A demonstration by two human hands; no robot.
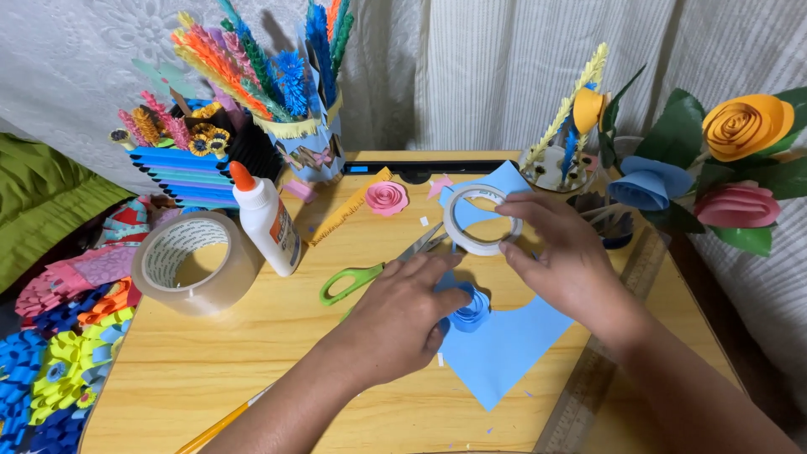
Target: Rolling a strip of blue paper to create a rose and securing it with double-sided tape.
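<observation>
My left hand (402, 313) presses its fingers on a rolled blue paper rose (471, 309) that lies on a sheet of blue paper (504, 345). My right hand (561, 256) grips a white roll of double-sided tape (479, 220) by its rim, tilted up just above the blue paper. Green-handled scissors (370, 276) lie shut on the wooden table (210, 361), touching the left hand's knuckles.
A wide roll of clear tape (192, 262) and a white glue bottle with an orange cap (267, 220) stand at left. A pink paper rose (387, 197) lies further back. Paper flowers in holders line the back and right; a ruler (588, 395) lies at right.
</observation>
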